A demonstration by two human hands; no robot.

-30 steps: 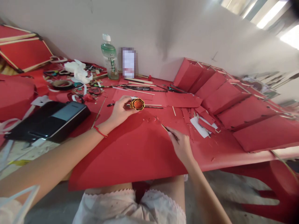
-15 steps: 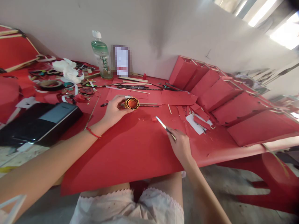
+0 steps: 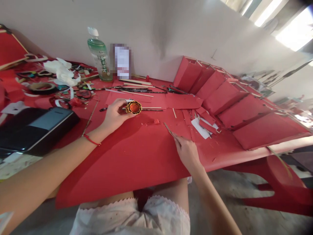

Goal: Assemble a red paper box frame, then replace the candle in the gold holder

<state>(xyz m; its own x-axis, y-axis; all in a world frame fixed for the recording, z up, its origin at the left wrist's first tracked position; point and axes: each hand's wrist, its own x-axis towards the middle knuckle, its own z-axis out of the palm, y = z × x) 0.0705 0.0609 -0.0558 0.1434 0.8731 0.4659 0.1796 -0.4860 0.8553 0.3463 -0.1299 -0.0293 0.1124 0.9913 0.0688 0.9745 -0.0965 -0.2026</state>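
My left hand point(image 3: 114, 114) is closed around a small round gold-rimmed cup with red inside point(image 3: 134, 107), held just above the red table. My right hand point(image 3: 185, 150) pinches a thin blade-like tool point(image 3: 170, 130) whose tip points up and left over a large red paper sheet point(image 3: 127, 160). A small red scrap point(image 3: 156, 121) lies just left of the tool's tip. The red sheet hangs over the table's near edge above my lap.
A green bottle point(image 3: 99, 55) stands at the wall. A dark tablet point(image 3: 36, 125) lies at left, with tape rolls and paper scraps point(image 3: 61, 81) behind it. Thin sticks point(image 3: 137, 85) lie mid-table. Red folded paper boxes point(image 3: 227, 101) line the right side.
The tool in my right hand has tilted slightly, with its tip still near the small red scrap. My left hand keeps the cup in place. The view has shifted a little rightward.
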